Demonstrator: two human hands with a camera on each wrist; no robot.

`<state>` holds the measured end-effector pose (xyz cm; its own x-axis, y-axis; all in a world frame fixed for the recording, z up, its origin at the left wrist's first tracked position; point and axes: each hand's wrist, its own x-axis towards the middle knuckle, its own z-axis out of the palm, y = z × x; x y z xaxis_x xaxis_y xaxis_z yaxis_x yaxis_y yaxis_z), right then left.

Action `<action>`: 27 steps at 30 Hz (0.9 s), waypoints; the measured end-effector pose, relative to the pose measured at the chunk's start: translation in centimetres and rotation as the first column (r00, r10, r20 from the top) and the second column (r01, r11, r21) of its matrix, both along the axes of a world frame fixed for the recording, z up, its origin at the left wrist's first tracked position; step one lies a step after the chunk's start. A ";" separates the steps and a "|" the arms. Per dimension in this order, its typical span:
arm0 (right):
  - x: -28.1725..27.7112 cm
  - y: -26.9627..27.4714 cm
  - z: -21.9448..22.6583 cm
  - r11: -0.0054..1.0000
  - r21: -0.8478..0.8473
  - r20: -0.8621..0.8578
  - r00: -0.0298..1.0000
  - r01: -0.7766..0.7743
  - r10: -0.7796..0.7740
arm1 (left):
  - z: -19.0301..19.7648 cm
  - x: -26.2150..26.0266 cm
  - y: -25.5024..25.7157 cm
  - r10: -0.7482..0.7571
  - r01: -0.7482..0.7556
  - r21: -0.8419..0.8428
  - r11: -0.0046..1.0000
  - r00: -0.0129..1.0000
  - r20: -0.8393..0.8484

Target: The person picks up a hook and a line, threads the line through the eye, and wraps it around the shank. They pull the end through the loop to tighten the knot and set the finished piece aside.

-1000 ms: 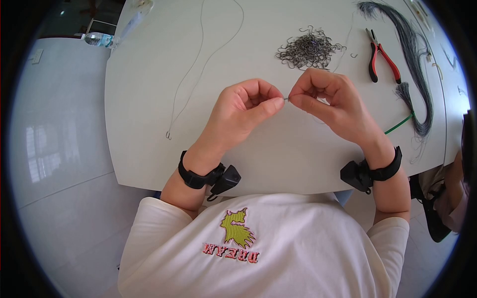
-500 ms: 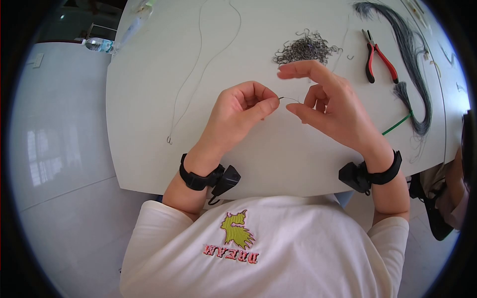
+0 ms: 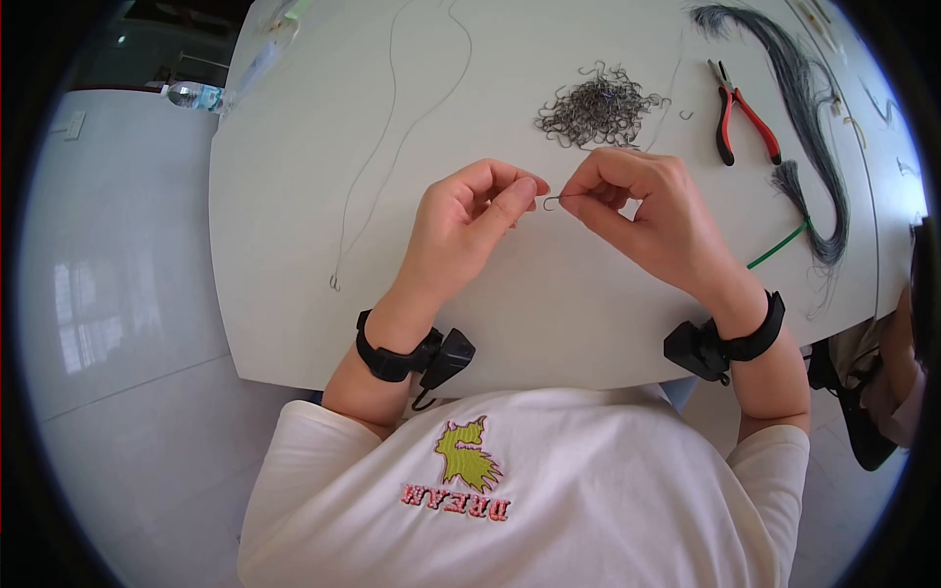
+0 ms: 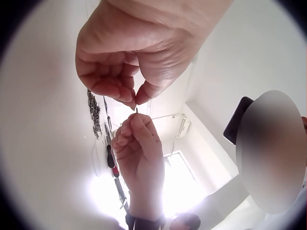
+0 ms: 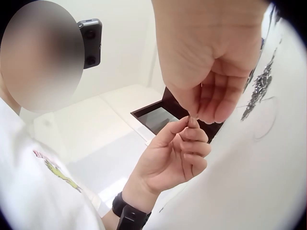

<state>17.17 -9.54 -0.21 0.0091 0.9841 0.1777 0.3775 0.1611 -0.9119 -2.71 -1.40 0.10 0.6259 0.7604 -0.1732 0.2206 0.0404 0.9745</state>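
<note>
In the head view, my right hand pinches a small dark fish hook between thumb and forefinger, its bend sticking out to the left. Just left of the hook is my left hand, with thumb and forefinger drawn close together and the other fingers curled. Its fingertips are right beside the hook's bend; I cannot tell whether they pinch anything. The left wrist view shows the hook as a short dark sliver between both hands' fingertips. Beyond the hands lies a pile of loose fish hooks on the white table.
Red-and-black pliers lie right of the pile, with a single hook near them. Farther right is a long bundle of grey line with a green tie. At left, thin line runs to hooks. A bottle is at upper left.
The left hand's pinch on the hook has passed to the right hand. The right forefinger, raised half a second ago, has come down to the thumb.
</note>
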 end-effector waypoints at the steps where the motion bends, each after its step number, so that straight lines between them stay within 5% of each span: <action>1: 0.0 0.0 0.0 1.000 0.002 0.002 1.000 0.000 0.000 | -0.2 0.1 -0.1 0.000 0.000 0.002 1.000 1.000 0.002; 4: 0.0 0.0 -0.2 1.000 0.030 0.014 1.000 0.001 -0.002 | -0.5 0.2 -0.4 0.013 -0.020 0.116 0.993 0.998 0.058; 6: -0.1 -0.1 -0.2 0.999 0.033 0.030 1.000 0.005 -0.006 | 0.5 0.2 -0.6 -0.047 0.081 0.280 0.957 0.991 -0.126; 14: -0.3 -0.4 1.0 0.988 0.141 0.165 0.985 -0.069 0.045 | 1.2 0.4 -0.7 -0.051 0.097 0.466 0.879 0.992 -0.112; 20: -0.5 -1.1 2.1 0.983 0.039 0.274 0.947 -0.182 0.164 | 1.5 -0.5 -1.4 -0.168 0.250 0.670 0.699 0.968 -0.186; 22: -0.6 -0.9 3.1 0.969 -0.004 0.250 0.939 -0.245 0.238 | 2.7 -1.7 -1.7 -0.150 0.250 0.620 0.744 0.966 -0.211; 27: 1.1 -1.3 5.6 0.994 -0.034 0.446 0.888 -0.104 0.108 | 4.4 -8.0 -2.5 0.010 0.163 0.466 0.870 0.938 -0.347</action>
<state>18.25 -10.86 5.43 -0.1735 0.9763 0.1294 0.7264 0.2156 -0.6526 -10.70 -3.95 4.48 0.6580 0.7530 -0.0035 0.5117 -0.4438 0.7356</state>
